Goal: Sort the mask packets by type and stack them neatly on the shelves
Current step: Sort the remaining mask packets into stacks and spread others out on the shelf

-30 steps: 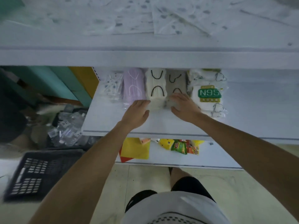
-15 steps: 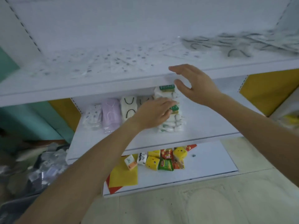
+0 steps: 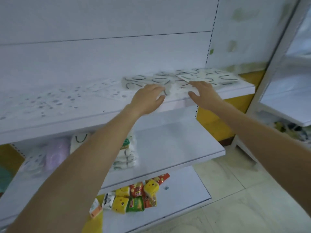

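Reaching up to the top shelf (image 3: 67, 126), both hands lie palm down over a loose spread of black-looped mask packets (image 3: 223, 78). The left hand (image 3: 148, 98) is relaxed, its fingers gently bent and close together, with the tips resting on a packet near the shelf's front edge; it grips nothing. The right hand (image 3: 203, 95) is spread wider, thumb out to the side and fingers nearly straight, the tips touching another packet of the same kind; it too holds nothing. Motion blur hides whether either hand presses down.

No writing can be read. A green label shows on the green-labelled stack (image 3: 127, 153) on the middle shelf (image 3: 176, 143), but its letters are too smeared to make out.

The black-looped mask packets lie flat and overlapping, running from under both hands back and to the right along the shelf. Spotted packets (image 3: 67, 98) cover the same shelf to the left of the left hand. Below, on the middle shelf, purple packets (image 3: 57, 152) stand just left of the left forearm, well apart from the hands. Colourful snack packets (image 3: 133, 197) sit on the bottom shelf (image 3: 185, 185), beside a yellow sheet (image 3: 94, 221).
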`<control>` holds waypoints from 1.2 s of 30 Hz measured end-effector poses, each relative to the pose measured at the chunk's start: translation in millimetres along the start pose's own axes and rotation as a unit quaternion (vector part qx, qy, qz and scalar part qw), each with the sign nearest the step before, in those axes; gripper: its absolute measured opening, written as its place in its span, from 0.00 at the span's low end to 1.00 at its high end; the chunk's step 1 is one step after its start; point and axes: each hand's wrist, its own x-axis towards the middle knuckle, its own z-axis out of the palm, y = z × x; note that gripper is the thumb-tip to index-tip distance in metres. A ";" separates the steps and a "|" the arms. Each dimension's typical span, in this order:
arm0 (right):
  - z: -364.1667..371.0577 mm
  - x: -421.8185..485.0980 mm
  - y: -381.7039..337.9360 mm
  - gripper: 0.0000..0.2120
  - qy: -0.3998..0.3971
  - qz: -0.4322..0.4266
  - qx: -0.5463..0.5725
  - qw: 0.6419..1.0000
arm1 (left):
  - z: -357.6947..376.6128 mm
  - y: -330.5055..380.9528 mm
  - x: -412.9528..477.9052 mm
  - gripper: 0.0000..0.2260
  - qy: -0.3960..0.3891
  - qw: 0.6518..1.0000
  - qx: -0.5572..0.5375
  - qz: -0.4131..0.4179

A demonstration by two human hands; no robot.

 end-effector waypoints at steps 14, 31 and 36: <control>9.0 98.4 71.5 0.20 -0.143 -0.069 -0.057 0.986 | 38.3 -6.2 137.2 0.15 -0.074 0.994 -0.017 -0.074; -45.1 203.8 195.9 0.35 -0.238 0.038 0.026 0.970 | 75.0 37.0 255.2 0.14 -0.036 0.986 -0.084 -0.143; -41.4 223.5 198.5 0.24 -0.132 0.005 0.127 0.983 | 84.8 53.8 266.6 0.14 0.060 0.950 -0.219 -0.215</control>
